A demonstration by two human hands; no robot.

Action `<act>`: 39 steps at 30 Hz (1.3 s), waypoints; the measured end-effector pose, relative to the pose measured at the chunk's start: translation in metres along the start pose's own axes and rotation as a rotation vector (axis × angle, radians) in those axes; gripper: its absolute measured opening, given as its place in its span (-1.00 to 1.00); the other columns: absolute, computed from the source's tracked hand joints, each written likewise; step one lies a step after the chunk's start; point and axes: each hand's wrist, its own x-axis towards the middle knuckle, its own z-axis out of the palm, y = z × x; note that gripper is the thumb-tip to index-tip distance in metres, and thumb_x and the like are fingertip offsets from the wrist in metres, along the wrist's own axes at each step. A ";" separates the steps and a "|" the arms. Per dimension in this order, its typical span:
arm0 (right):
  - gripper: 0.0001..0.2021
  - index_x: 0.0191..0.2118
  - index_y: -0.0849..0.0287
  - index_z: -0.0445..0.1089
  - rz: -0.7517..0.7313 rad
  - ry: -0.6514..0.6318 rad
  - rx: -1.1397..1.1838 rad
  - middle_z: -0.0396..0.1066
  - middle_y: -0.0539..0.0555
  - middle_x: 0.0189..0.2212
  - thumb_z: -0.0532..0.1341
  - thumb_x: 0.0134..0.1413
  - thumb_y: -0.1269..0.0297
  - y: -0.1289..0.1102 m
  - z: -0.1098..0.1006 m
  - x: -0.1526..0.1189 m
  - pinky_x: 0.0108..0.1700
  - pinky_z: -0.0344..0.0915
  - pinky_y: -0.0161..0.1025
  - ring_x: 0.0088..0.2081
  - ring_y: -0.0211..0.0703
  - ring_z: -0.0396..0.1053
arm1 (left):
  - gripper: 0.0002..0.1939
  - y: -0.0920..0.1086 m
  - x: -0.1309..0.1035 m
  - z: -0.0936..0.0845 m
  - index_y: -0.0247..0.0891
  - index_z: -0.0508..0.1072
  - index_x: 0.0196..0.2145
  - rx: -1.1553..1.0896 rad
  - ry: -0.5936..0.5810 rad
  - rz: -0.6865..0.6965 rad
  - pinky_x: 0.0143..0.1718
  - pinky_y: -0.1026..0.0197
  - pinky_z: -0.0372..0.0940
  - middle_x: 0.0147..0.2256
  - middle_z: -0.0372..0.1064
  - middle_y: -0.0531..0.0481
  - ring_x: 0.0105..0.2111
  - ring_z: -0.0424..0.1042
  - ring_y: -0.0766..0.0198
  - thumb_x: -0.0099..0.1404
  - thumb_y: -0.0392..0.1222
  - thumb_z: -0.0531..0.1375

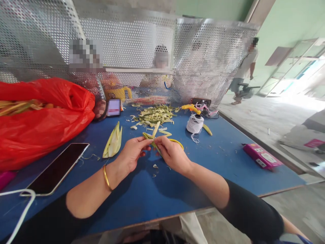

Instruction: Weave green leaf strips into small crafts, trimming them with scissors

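Observation:
My left hand, with a gold bangle at the wrist, pinches a pale green leaf strip that looks like corn husk. On the same strip my right hand is closed, fingertips close to the left ones. One end of the strip stands up above the fingers; the rest is partly hidden by them. Just behind the right hand shows a yellow curved thing, its kind unclear. To the left lies a bundle of pale green leaves. A heap of leaf scraps lies beyond my hands.
A red plastic bag and a phone are at left. A cone of white string, a yellow glue gun and pink-framed glasses sit back right. A purple packet lies right. Perforated metal mesh stands behind.

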 end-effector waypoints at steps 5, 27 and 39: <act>-0.69 -0.04 0.17 0.34 -0.161 0.003 -0.164 0.53 0.11 -0.23 0.08 0.11 0.55 0.005 0.002 0.001 -0.20 0.33 -0.28 -0.24 -0.17 0.48 | -0.84 -0.001 0.001 0.000 -0.32 0.55 -0.50 0.058 0.016 0.003 -0.56 0.36 0.11 -0.53 0.47 0.02 -0.55 0.37 0.40 -0.13 -0.28 0.40; -0.86 -0.21 0.16 0.29 -0.300 0.269 -0.248 0.52 0.09 -0.33 0.02 0.21 0.42 0.002 -0.001 0.000 -0.26 0.30 -0.24 -0.31 -0.17 0.46 | -0.79 -0.001 -0.001 0.002 -0.37 0.52 -0.50 -0.157 -0.120 -0.294 -0.56 0.43 0.34 -0.55 0.50 -0.03 -0.57 0.46 0.39 0.24 -0.47 0.15; -0.90 -0.35 0.13 0.25 -0.249 0.206 -0.261 0.44 0.05 -0.44 0.12 0.21 0.31 -0.001 -0.005 0.000 -0.33 0.24 -0.28 -0.41 -0.19 0.38 | -0.85 -0.005 0.000 0.001 -0.37 0.53 -0.48 -0.113 -0.186 -0.244 -0.52 0.41 0.34 -0.56 0.48 -0.01 -0.57 0.44 0.40 0.22 -0.42 0.21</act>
